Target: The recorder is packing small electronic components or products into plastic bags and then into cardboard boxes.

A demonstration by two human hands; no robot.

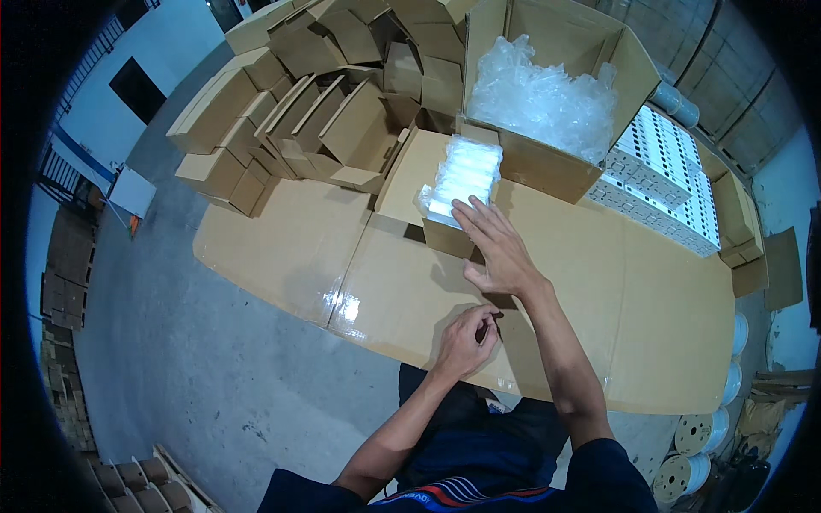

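My right hand (494, 248) reaches forward with fingers spread, its fingertips touching the near end of a clear plastic bag of white parts (462, 178). That bag lies on a small open cardboard box (409, 184) on the cardboard-covered table (282, 248). Near the table's front edge, my left hand (464, 342) is closed around a small dark object that I cannot make out. Behind the small box, a large open carton (556, 162) is full of more clear plastic bags (539, 98).
A heap of folded small cardboard boxes (316, 103) fills the table's far left. White printed cartons (663, 175) are stacked at the far right. Cable reels (697, 449) stand on the floor at lower right. Grey concrete floor (171, 342) lies to the left.
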